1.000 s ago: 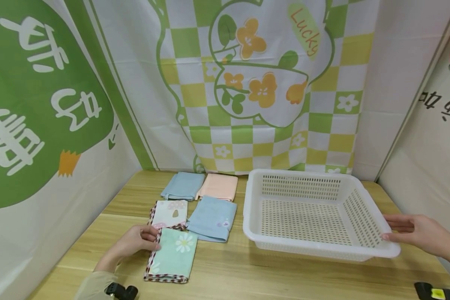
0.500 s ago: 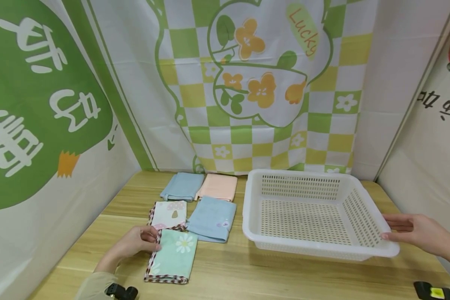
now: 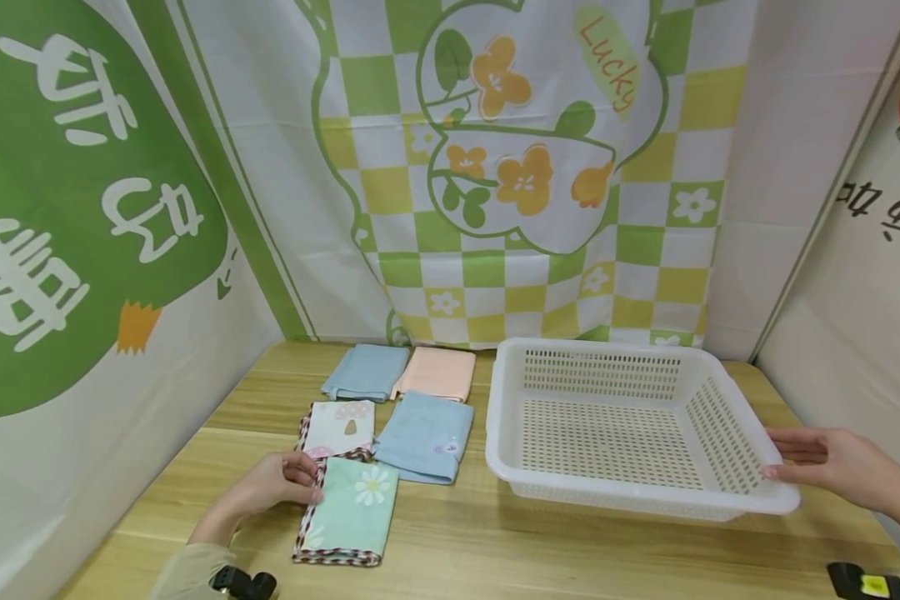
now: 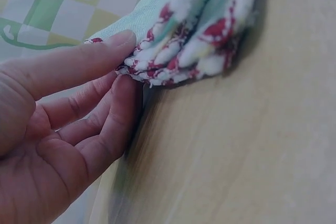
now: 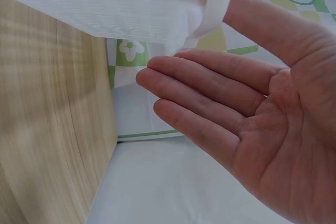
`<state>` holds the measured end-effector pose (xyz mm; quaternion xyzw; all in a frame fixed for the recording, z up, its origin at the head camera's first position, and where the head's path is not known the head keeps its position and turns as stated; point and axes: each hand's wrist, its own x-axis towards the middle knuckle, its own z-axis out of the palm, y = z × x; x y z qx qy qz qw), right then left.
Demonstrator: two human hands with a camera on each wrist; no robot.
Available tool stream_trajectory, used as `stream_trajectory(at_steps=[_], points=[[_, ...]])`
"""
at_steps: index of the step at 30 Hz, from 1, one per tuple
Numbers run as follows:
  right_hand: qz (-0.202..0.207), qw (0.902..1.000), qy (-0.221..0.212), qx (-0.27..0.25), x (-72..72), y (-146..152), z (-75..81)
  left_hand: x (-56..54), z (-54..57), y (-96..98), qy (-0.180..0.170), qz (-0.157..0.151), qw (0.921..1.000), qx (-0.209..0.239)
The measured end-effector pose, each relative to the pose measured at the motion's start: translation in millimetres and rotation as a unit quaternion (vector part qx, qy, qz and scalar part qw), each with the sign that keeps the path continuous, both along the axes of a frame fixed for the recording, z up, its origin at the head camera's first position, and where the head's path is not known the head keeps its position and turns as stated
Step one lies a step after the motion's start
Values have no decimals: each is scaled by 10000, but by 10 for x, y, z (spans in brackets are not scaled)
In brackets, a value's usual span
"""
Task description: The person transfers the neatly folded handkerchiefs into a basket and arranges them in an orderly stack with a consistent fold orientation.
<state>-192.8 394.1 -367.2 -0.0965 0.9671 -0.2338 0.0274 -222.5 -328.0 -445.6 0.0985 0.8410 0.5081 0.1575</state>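
In the head view my left hand (image 3: 273, 483) is at the left edge of a folded mint-green towel (image 3: 356, 508) with a white daisy and a red-and-white trim. The left wrist view shows the thumb on top and fingers below, pinching the layered trimmed edge (image 4: 173, 61). My right hand (image 3: 843, 467) holds the right rim of a white plastic basket (image 3: 645, 489). Its thumb goes over the rim and its other fingers extend nearly straight beneath; the thumb tip is hidden behind the rim in the right wrist view. Perforated walls and a bare perforated floor show inside the basket.
Behind the mint towel lie a folded mushroom-print towel (image 3: 341, 427), a blue towel (image 3: 425, 437), another blue towel (image 3: 367, 372) and a pink towel (image 3: 438, 372). All rest on a wooden table (image 3: 450, 550). A printed curtain (image 3: 540, 292) hangs along the back edge.
The mint-green towel has shifted slightly to the right at my left hand. The right hand, the basket and the other towels stay where they were.
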Motion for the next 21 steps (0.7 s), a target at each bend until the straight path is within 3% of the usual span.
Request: stream_trajectory(at_steps=[15,21], points=[[43,9998,-125,-116,-4,0,2,30,7,34,192,157,9991,-337],[24,9997,-193,-130,-5,-3,6,38,-4,79,333,60,9987,-372]])
